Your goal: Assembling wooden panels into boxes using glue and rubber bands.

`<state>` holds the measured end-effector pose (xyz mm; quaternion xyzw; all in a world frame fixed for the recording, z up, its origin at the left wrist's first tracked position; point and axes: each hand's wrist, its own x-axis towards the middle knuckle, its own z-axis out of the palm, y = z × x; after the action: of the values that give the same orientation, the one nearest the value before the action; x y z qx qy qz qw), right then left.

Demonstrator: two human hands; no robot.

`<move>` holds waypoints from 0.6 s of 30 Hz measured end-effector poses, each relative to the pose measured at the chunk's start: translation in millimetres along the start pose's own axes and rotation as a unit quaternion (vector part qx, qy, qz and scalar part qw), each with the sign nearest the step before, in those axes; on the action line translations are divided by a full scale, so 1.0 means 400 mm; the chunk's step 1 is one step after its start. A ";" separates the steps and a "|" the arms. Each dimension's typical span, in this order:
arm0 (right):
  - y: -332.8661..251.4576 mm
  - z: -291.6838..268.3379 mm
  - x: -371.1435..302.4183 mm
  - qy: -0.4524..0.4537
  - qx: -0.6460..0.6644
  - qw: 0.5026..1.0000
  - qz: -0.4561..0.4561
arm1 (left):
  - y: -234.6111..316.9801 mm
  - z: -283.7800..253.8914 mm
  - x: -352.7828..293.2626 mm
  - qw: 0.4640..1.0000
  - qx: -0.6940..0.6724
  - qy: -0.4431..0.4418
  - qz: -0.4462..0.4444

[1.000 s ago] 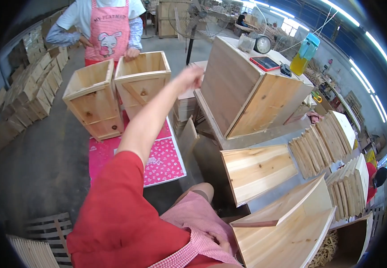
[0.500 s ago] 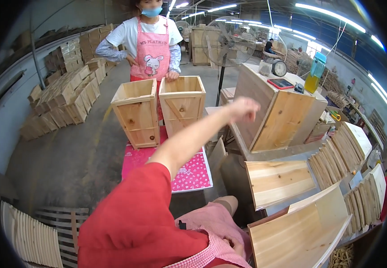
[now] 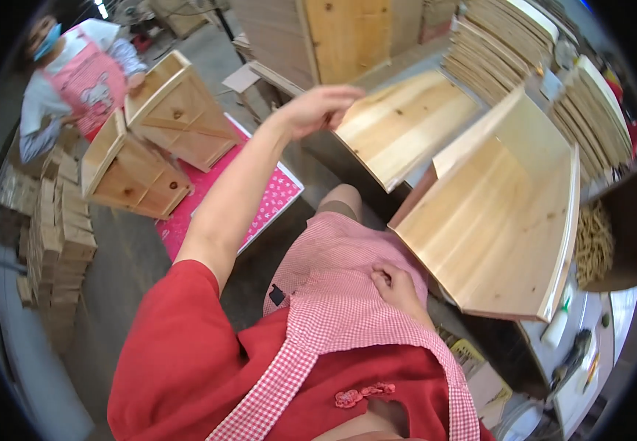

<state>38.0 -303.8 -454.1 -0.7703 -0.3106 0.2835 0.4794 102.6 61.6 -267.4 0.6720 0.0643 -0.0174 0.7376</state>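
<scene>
My left hand (image 3: pixel 326 110) is stretched out at the near corner of a flat wooden panel (image 3: pixel 410 125). Its fingers point right, loosely bent and apart, with nothing visible in them; whether they touch the panel I cannot tell. Loosely curled, my right hand (image 3: pixel 398 289) rests against my pink checked apron (image 3: pixel 340 294), and no object shows in it. Just right of it, an open-topped wooden box part (image 3: pixel 495 220) with raised sides lies tilted on the workbench.
A co-worker (image 3: pixel 87 73) stands at far left, one hand on a tall wooden box (image 3: pixel 179 114). Another wooden box (image 3: pixel 131 176) stands beside it on a pink patterned sheet (image 3: pixel 260 206). Stacked wooden panels (image 3: pixel 495 48), a box of wood pieces (image 3: pixel 594 246) and a white bottle (image 3: pixel 556 323) are at right.
My view has swung down and right. My left arm has moved from pointing toward the large wooden cabinet to beside the flat panel, its fingers loosening. My right hand stays at my apron.
</scene>
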 end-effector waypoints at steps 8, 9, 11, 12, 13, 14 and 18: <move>0.002 -0.031 -0.052 0.036 -0.005 0.999 0.036 | 0.038 0.138 0.180 0.977 0.197 -0.076 -0.012; 0.005 -0.033 -0.070 0.071 0.026 0.996 0.038 | 0.014 0.123 0.157 0.982 0.171 -0.079 -0.022; -0.053 -0.066 -0.110 0.109 0.026 0.991 0.067 | -0.072 0.082 0.119 0.981 0.184 -0.032 -0.044; -0.062 -0.065 -0.139 0.110 0.029 0.991 0.077 | -0.108 0.075 0.095 0.982 0.180 -0.039 -0.052; -0.055 -0.069 -0.158 0.154 0.041 0.984 0.076 | -0.142 0.071 0.082 0.984 0.168 0.034 -0.046; -0.045 -0.069 -0.181 0.198 0.052 0.976 0.074 | -0.181 0.067 0.064 0.981 0.155 0.108 -0.039; 0.027 -0.043 -0.214 0.267 0.112 0.949 0.127 | -0.349 0.051 0.027 0.947 0.027 0.306 -0.100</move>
<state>-2.6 -381.5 -445.5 -0.7923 -0.0372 0.1589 0.5878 99.0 28.5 -405.0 0.6547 0.3528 0.1135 0.6588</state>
